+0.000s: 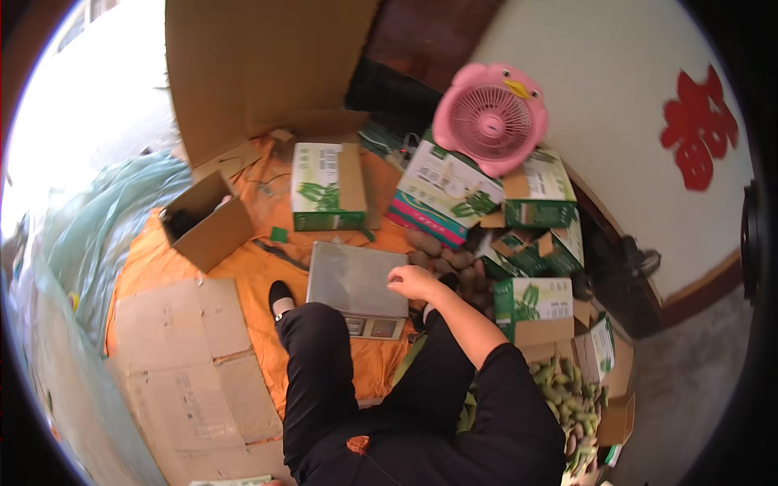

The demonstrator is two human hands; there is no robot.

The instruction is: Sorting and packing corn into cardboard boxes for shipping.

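Note:
Over the right part of a grey metal bench scale (352,275) hovers my right hand (413,282). Its fingers are curled together, and I cannot see anything between them. The scale's plate carries nothing, and its display panel (373,327) faces me between my knees. Only a sliver of my left hand (275,483) shows at the bottom edge, beside the edge of a white and green carton (235,481); its fingers are hidden. Brownish root-like produce (458,259) lies in a heap just right of the scale.
Flattened cardboard (182,348) lies on orange sheeting (263,182). An open brown box (212,231) and a printed carton (328,182) stand beyond. Cartons at right support a pink fan (493,121). Green and purplish produce (571,405) is piled near my right elbow. Pale plastic sheeting (89,267) lines the left.

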